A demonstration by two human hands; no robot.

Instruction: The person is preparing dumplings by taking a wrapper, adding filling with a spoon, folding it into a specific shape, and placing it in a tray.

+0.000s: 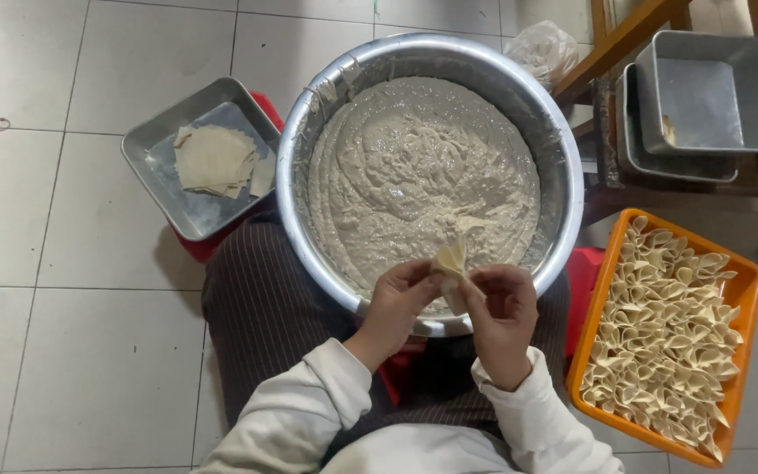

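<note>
Two hands meet over the near rim of a large steel bowl (563, 175), and between them is a small pale dough wrapper (451, 263), folded and standing up from the fingertips. The left hand (396, 307) has its grip pinched on the wrapper's left edge; the right hand (502, 320) has its grip clamped on the right edge and lower part. Both wrists come out of cream-white sleeves (309, 412).

The bowl is filled nearly to the top with a thick grey-beige paste (414, 167), its top swirled and uneven. It sits in the person's lap, against dark trousers with thin pale stripes (256, 307); a bit of red shows under the bowl on both sides.

On the left, a square metal tray (160, 184) sits tilted on something red, holding a loose stack of flat round wrappers (214, 160). On the right, an orange plastic tray (747, 290) is packed close with folded, cone-like dough pieces (664, 342) in rough rows.

The floor is of large pale grey tiles (54, 333) with dark joints, running across the whole left side. At the upper right stands a wooden frame (625, 39), a stool or low rack, whose surface bears two empty metal pans (704, 92), one nested in the other. A crumpled clear plastic bag (544, 48) lies just behind the bowl, beside the wooden frame. A green edge of something shows at the far right border; what it is cannot be told.
</note>
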